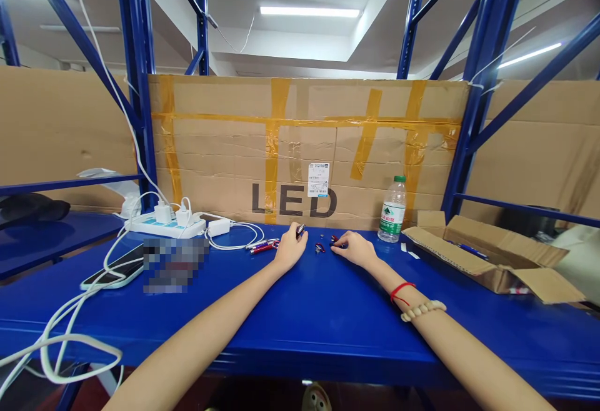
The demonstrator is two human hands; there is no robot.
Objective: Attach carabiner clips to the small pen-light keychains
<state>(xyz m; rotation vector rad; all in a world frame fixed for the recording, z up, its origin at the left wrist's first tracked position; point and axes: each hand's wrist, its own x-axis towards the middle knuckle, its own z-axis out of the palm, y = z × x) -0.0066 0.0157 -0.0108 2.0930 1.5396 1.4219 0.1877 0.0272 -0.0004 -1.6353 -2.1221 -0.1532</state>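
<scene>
My left hand (291, 250) is closed around a short dark piece with a silvery end (300, 230), perhaps part of a pen; its full shape is hidden by the fingers. Just left of that hand, several red and blue-white pens (263, 246) lie on the blue table (300, 311). My right hand (357, 249) rests low over the tabletop, thumb and forefinger drawn together at small dark red and blue pieces (334, 241). Whether it grips one of them is too small to make out. Between the hands lies a small red and silver piece (319, 248), with a tiny bit (322, 236) behind it.
An open cardboard box (473, 255) stands at the right, near a green-capped water bottle (392, 211). On the left are a white power strip (164, 226), a phone (117, 270) and looping white cables (70, 317). A cardboard panel (225, 155) closes off the back.
</scene>
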